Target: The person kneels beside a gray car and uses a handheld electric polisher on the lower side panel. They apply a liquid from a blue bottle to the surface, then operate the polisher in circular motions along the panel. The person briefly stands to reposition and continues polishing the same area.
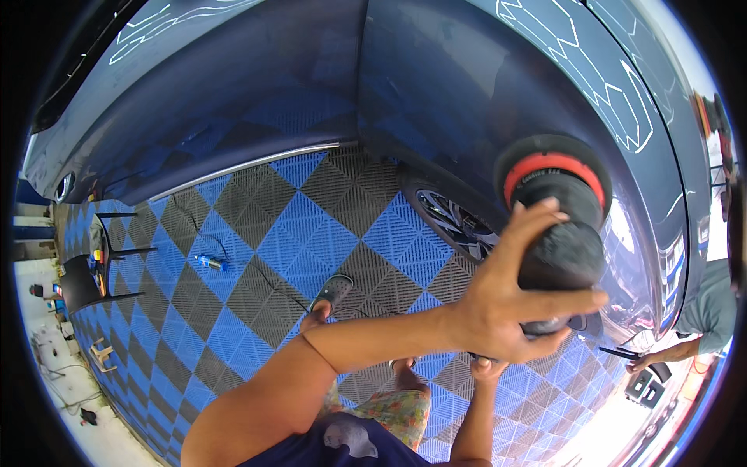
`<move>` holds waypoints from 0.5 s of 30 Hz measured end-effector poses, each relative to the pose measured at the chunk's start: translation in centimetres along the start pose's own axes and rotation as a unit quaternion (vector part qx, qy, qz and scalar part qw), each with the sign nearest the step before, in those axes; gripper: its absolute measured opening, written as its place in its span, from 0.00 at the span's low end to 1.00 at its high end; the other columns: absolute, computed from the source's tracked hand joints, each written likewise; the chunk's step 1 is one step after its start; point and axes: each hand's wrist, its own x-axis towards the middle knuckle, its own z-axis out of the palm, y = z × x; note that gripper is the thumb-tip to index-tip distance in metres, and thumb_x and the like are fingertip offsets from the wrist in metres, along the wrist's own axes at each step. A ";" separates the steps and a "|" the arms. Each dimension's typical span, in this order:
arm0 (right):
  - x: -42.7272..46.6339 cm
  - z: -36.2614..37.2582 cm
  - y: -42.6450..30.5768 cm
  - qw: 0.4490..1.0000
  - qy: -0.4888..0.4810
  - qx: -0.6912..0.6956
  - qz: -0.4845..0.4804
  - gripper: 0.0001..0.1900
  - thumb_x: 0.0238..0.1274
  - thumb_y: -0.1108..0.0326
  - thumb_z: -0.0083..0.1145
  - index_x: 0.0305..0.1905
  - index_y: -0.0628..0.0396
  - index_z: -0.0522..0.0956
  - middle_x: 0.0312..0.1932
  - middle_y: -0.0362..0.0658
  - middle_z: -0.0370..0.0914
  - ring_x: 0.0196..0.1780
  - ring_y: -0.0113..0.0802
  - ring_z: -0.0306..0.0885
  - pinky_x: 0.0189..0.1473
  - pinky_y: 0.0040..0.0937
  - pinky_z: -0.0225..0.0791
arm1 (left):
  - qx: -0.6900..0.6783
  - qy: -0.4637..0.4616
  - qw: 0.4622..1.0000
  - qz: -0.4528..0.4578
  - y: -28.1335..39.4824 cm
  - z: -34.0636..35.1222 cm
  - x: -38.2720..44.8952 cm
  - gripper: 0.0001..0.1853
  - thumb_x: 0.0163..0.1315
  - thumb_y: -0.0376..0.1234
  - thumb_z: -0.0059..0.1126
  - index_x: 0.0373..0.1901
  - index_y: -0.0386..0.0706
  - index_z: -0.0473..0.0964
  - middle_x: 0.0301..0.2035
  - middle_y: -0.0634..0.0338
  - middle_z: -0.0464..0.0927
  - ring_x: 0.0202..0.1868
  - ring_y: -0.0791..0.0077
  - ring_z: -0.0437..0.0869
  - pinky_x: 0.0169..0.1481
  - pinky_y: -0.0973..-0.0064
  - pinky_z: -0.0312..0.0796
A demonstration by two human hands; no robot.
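Note:
My left hand [496,303] grips the black body of a car polishing machine [563,257] from above, with the fingers spread over its head. Below it, my right hand [490,369] is closed on the rear of the same machine and partly hidden by the left hand. The machine's backing plate [554,166] is red and black, and its round dark pad appears to lie against a dark blue car fender [443,87]. The pad's contact face is hidden. Just under the fender shows a car wheel [458,219] with a dark tyre and a spoked rim.
A car door [233,99] adjoins the fender. A power cord [268,283] crosses the blue and grey tiled floor [315,245] near my feet. A blue bottle [211,262] lies on it. A black chair [84,280] holds small items. At right, another person's hand [645,363] holds something dark.

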 end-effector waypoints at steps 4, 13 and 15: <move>-0.9 -1.7 0.2 1.000 0.003 0.005 0.005 0.53 0.50 0.23 0.61 0.59 0.71 0.71 0.51 0.51 0.77 0.57 0.41 0.76 0.59 0.42 0.69 | -0.035 -0.031 0.999 0.005 0.8 2.2 0.5 0.31 0.35 0.33 0.78 0.48 0.62 0.87 0.64 0.37 0.63 0.68 0.34 0.66 0.72 0.37 0.55; 3.7 7.1 -4.0 0.990 -0.024 0.126 0.055 0.62 0.47 0.27 0.67 0.72 0.68 0.54 0.64 0.52 0.67 0.65 0.41 0.68 0.66 0.40 0.63 | 0.059 0.006 0.998 0.038 -1.3 -7.3 5.2 0.32 0.28 0.33 0.76 0.46 0.53 0.88 0.56 0.45 0.69 0.55 0.51 0.75 0.62 0.60 0.71; 5.9 8.7 -5.3 0.993 -0.055 0.078 0.063 0.73 0.36 0.21 0.67 0.77 0.64 0.46 0.66 0.58 0.67 0.66 0.46 0.71 0.64 0.42 0.68 | 0.067 0.022 0.996 0.061 -2.1 -9.4 6.2 0.33 0.27 0.34 0.75 0.46 0.50 0.87 0.53 0.48 0.73 0.53 0.55 0.76 0.60 0.61 0.72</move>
